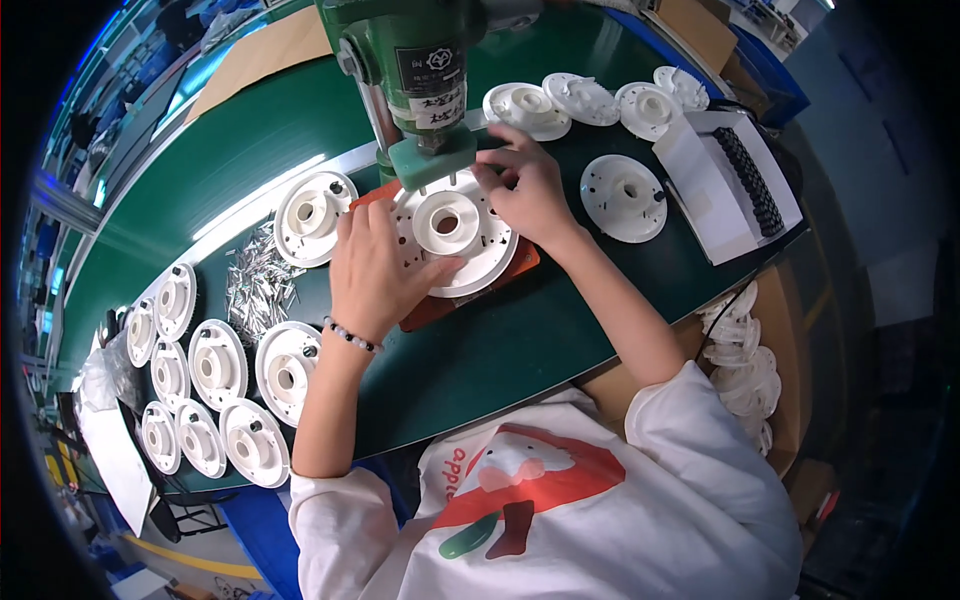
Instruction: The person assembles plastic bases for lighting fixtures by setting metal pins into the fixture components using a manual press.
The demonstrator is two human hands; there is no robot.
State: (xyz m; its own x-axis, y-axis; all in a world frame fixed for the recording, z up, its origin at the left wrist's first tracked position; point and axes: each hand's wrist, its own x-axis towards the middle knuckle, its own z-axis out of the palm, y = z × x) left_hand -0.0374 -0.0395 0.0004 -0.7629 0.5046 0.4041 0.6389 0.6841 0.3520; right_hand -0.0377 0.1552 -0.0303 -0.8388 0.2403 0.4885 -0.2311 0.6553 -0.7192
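Observation:
A round white plastic disc (492,258) with a raised hub ring lies on an orange-red base plate (522,264), under the green block (432,158) of a press. My left hand (376,268) grips the disc's left side, the thumb reaching across its face toward the hub. Over the disc's right rear edge is my right hand (528,192), its fingers curled together close to the green block. Whatever those fingertips hold, if anything, is too small to make out. Thin metal pins show between the block and the disc.
The green press body (395,50) stands at the back. Loose metal pins (258,290) are heaped left of the base. Several similar discs (218,368) lie at the left, others (528,112) at the back right. A white box (712,200) holds black strips; a carton (790,350) holds white parts.

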